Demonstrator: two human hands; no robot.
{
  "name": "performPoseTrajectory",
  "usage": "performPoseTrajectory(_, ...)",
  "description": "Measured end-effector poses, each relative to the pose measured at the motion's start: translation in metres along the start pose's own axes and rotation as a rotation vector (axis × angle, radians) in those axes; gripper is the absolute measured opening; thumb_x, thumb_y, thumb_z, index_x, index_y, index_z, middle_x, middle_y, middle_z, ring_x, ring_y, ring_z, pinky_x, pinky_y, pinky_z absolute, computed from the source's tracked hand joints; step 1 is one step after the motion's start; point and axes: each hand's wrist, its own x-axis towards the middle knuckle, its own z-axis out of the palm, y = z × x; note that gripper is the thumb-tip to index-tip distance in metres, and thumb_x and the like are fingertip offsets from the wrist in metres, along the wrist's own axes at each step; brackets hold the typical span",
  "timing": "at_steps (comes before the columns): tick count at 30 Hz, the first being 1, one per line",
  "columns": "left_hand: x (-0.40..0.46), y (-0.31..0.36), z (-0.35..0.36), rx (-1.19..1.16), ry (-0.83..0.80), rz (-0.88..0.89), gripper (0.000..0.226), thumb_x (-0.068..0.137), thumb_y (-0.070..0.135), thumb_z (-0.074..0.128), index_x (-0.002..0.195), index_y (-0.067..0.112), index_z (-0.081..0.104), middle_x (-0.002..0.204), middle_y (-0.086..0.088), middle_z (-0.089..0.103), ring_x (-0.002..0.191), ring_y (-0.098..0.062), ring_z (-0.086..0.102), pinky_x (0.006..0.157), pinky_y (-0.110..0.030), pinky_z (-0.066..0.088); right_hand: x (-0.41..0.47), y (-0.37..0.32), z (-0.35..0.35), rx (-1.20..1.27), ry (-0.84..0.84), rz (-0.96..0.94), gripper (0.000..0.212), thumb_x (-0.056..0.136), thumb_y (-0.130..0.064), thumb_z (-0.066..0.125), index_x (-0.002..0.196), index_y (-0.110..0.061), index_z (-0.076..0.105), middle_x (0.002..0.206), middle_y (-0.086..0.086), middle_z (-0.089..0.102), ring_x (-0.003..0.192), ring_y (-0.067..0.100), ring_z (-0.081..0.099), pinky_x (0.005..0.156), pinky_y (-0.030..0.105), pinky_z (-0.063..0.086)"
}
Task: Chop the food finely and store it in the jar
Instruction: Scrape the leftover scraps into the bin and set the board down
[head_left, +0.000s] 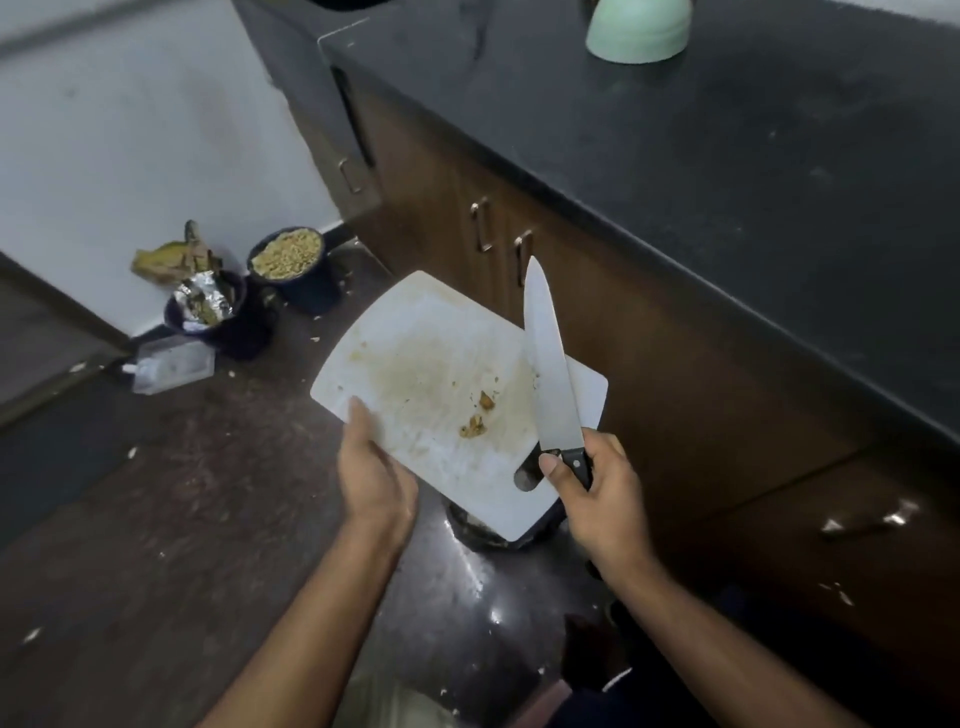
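Note:
My left hand (371, 467) grips the near left edge of a stained white cutting board (415, 364), held tilted in the air above the dark floor. A few small brown food scraps (475, 423) cling to the board. My right hand (597, 493) grips the black handle of a large kitchen knife (550, 374), whose blade points up and away over the board's right side. Under the board's low corner sits a dark round container (478, 530), mostly hidden, so I cannot tell whether it is the jar.
Two dark bins stand by the wall: one (291, 270) filled with pale chopped bits, one (218, 312) with foil and wrappers. A clear plastic box (171, 364) lies beside them. Brown cabinets (519, 249) and a black counter (727, 156) with a green bowl (639, 31) run along the right.

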Motion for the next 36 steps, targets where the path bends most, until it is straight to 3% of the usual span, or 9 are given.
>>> performPoseTrajectory(4,-0.034,-0.036,-0.014,0.044,-0.107,0.049,0.043,0.109,0.018,0.04,0.151,0.026,0.037,0.149,-0.009,0.054,0.136,-0.033,0.054,0.11,-0.06,0.044,-0.004,0.013,0.019,0.006,-0.009,-0.004,0.032,0.092,-0.023,0.073,0.123,-0.021,0.065,0.11,-0.01,0.056,0.101,0.01,0.061,0.089,0.041,0.056)
performPoseTrajectory(12,-0.037,-0.053,-0.035,-0.019,-0.168,-0.071,0.047,0.111,0.009,0.033,0.151,0.032,0.037,0.148,-0.01,0.056,0.133,-0.032,0.057,0.096,-0.045,0.057,-0.01,0.025,0.019,-0.13,-0.097,-0.093,0.03,0.095,-0.037,0.067,0.122,-0.025,0.061,0.114,-0.014,0.053,0.103,0.003,0.059,0.081,0.03,0.058)
performPoseTrajectory(15,-0.018,-0.048,-0.049,0.033,-0.186,-0.058,0.046,0.11,0.01,0.036,0.149,0.034,0.04,0.15,-0.009,0.054,0.138,-0.037,0.051,0.103,-0.067,0.046,-0.013,0.027,0.006,-0.238,-0.092,-0.181,0.03,0.098,-0.043,0.053,0.113,-0.018,0.059,0.102,-0.007,0.053,0.09,0.0,0.057,0.069,0.012,0.044)
performPoseTrajectory(17,-0.005,-0.047,-0.061,0.085,-0.187,-0.074,0.043,0.111,0.013,0.04,0.146,0.037,0.043,0.151,-0.009,0.053,0.138,-0.041,0.049,0.105,-0.082,0.028,-0.014,0.027,-0.005,-0.245,-0.08,-0.148,0.031,0.098,-0.047,0.046,0.105,-0.018,0.054,0.086,-0.008,0.059,0.076,0.0,0.059,0.059,0.014,0.04)
performPoseTrajectory(19,0.002,-0.048,-0.071,0.127,-0.179,-0.106,0.043,0.11,0.014,0.041,0.148,0.035,0.041,0.149,-0.007,0.055,0.137,-0.039,0.051,0.108,-0.076,0.032,-0.013,0.026,-0.018,-0.217,-0.086,-0.073,0.027,0.097,-0.045,0.05,0.103,-0.019,0.051,0.077,-0.005,0.063,0.07,-0.002,0.062,0.054,0.016,0.041)
performPoseTrajectory(22,0.004,-0.05,-0.079,0.17,-0.187,-0.135,0.043,0.109,0.013,0.041,0.15,0.027,0.038,0.145,-0.004,0.059,0.133,-0.032,0.057,0.106,-0.06,0.047,-0.01,0.026,-0.03,-0.055,-0.2,0.07,0.026,0.096,-0.03,0.066,0.114,-0.025,0.048,0.092,-0.007,0.062,0.071,0.0,0.062,0.056,0.015,0.045)
performPoseTrajectory(28,0.006,-0.059,-0.087,0.226,-0.23,-0.178,0.039,0.107,0.012,0.044,0.143,0.028,0.044,0.139,0.0,0.064,0.126,-0.026,0.063,0.094,-0.044,0.058,-0.014,0.02,-0.034,0.289,-0.32,0.24,0.039,0.096,0.004,0.056,0.12,-0.027,0.058,0.077,-0.01,0.056,0.058,0.008,0.043,0.04,0.025,0.032)
performPoseTrajectory(32,0.009,-0.064,-0.088,0.251,-0.241,-0.179,0.041,0.107,0.013,0.045,0.146,0.025,0.042,0.139,-0.001,0.064,0.126,-0.027,0.063,0.093,-0.043,0.059,-0.013,0.017,-0.033,0.012,-0.412,0.108,0.031,0.101,-0.013,0.058,0.125,-0.032,0.062,0.08,0.0,0.068,0.05,0.02,0.056,0.043,0.033,0.045)
performPoseTrajectory(36,0.01,-0.066,-0.089,0.238,-0.253,-0.182,0.041,0.106,0.016,0.047,0.146,0.022,0.044,0.141,-0.007,0.063,0.127,-0.031,0.062,0.097,-0.05,0.057,-0.016,0.022,-0.033,-0.364,-0.409,-0.162,0.027,0.105,-0.041,0.044,0.126,-0.035,0.06,0.097,-0.011,0.069,0.07,-0.002,0.06,0.068,0.026,0.048)
